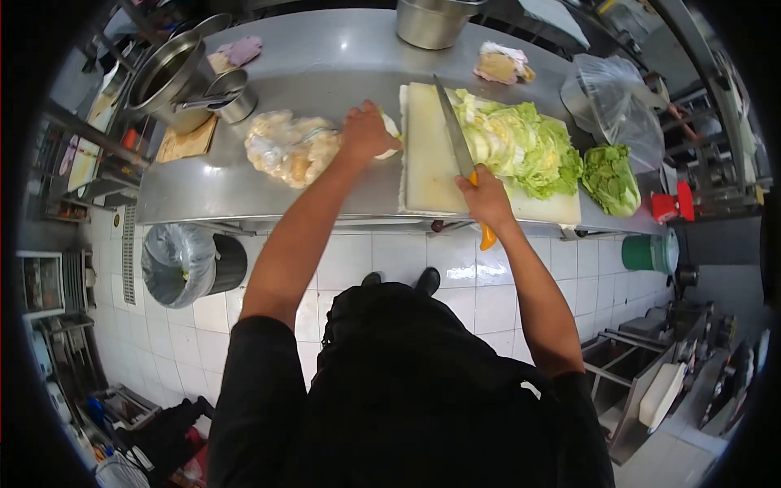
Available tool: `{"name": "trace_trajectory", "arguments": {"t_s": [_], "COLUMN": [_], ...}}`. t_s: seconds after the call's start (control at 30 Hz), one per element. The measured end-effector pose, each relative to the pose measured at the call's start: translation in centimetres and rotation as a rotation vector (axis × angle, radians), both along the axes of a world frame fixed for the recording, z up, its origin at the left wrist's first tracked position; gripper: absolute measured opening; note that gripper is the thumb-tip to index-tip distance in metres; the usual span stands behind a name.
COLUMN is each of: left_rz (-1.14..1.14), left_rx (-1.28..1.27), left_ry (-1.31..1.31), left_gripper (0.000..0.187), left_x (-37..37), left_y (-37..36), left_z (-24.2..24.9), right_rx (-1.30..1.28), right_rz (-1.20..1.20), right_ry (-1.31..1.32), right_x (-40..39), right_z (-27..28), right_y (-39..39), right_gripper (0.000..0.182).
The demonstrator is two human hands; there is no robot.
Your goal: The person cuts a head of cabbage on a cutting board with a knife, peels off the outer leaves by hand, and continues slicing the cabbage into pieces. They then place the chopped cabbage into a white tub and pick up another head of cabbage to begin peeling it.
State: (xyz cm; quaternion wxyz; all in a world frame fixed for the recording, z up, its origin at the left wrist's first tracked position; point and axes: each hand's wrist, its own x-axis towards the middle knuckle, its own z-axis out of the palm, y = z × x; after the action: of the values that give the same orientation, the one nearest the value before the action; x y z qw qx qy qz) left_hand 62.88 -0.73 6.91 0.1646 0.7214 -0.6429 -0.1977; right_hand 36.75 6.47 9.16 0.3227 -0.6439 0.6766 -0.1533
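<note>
My right hand (486, 197) grips the orange handle (487, 236) of a long kitchen knife (455, 130). Its blade points away from me, over the cutting board (429, 163) and beside the cut cabbage. Sliced, pale green napa cabbage (521, 146) spreads across the board's right part. Just off the board's left edge, my left hand (368, 134) curves around a whitish piece of cabbage (390, 134), partly hidden by the fingers. Left of that hand sits a clear plastic bag (289, 146) of pale tan food that I cannot identify. A leafy green cabbage head (610, 179) rests right of the board.
A large pot (171, 81) and a small metal pot (233, 95) stand at the table's left. Another metal pot (431, 23) and a crumpled cloth (502, 63) are at the back. A plastic-covered container (614, 102) is at right. A lined bin (179, 264) stands on the floor.
</note>
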Motion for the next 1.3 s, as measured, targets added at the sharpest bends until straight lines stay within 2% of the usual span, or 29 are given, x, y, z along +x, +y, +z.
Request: {"name": "trace_trajectory", "arguments": {"t_s": [0.03,0.13,0.23,0.33,0.43,0.53,0.63,0.73,0.77,0.87,0.97,1.07,1.1,1.2,1.3], "left_rz": [-0.035,0.033,0.075,0.111,-0.005,-0.231,-0.358,-0.374,-0.396,-0.378,-0.442,-0.516,-0.527,-0.349,-0.343], "left_rx": [0.151,0.207,0.124,0.021,-0.138,-0.017,-0.057,-0.075,-0.115,-0.013,0.001,-0.165,-0.238,-0.26,-0.456], "left_ry": [-0.065,-0.154,-0.12,0.026,0.182,0.13,0.059,0.013,0.032,-0.002,0.042,0.302,0.332,0.444,0.506], "left_gripper": [0.109,0.12,0.116,0.114,0.113,0.111,0.112,0.113,0.115,0.114,0.113,0.113,0.103,0.087,0.068], "left_x": [-0.2,-1.9,-2.1,-1.3,-1.1,-4.4,-6.9,-7.8,-7.7,-8.7,-10.0,-9.5,-8.9,-7.5,-7.0], "left_y": [-0.6,-0.9,-0.9,-1.2,-1.2,1.1,3.5,5.0,5.3,5.4,4.5,4.0,4.3,6.2,6.5], "left_z": [-0.1,-0.9,-1.0,-1.1,0.9,5.5,3.7,3.3,2.8,3.8,4.0,1.6,1.1,0.3,-1.0], "right_rx": [0.038,-0.01,0.061,0.074,0.161,0.089,0.131,-0.001,0.027,0.065,0.002,-0.019,-0.017,-0.02,-0.042], "right_rz": [-0.031,-0.031,-0.068,-0.117,-0.159,-0.121,-0.042,0.117,0.12,0.103,0.067,0.084,0.089,0.062,0.012], "right_ry": [-0.051,-0.085,-0.175,-0.269,-0.255,-0.213,-0.216,-0.09,-0.077,-0.03,0.014,0.045,0.051,0.031,0.01], "right_x": [0.1,-1.1,-2.8,-4.7,-6.6,-8.0,-7.7,-6.2,-5.5,-4.7,-4.1,-4.2,-4.1,-3.8,-3.1], "right_z": [1.3,2.7,4.7,5.3,6.4,5.4,5.5,3.8,3.4,2.0,0.7,0.9,1.5,4.0,6.5], "right_y": [0.8,2.3,3.8,5.3,6.1,6.4,6.0,5.9,5.7,4.7,4.0,4.0,4.2,4.1,4.4], "right_gripper": [0.044,0.038,0.034,0.031,0.033,0.033,0.032,0.03,0.03,0.029,0.029,0.029,0.027,0.026,0.025]}}
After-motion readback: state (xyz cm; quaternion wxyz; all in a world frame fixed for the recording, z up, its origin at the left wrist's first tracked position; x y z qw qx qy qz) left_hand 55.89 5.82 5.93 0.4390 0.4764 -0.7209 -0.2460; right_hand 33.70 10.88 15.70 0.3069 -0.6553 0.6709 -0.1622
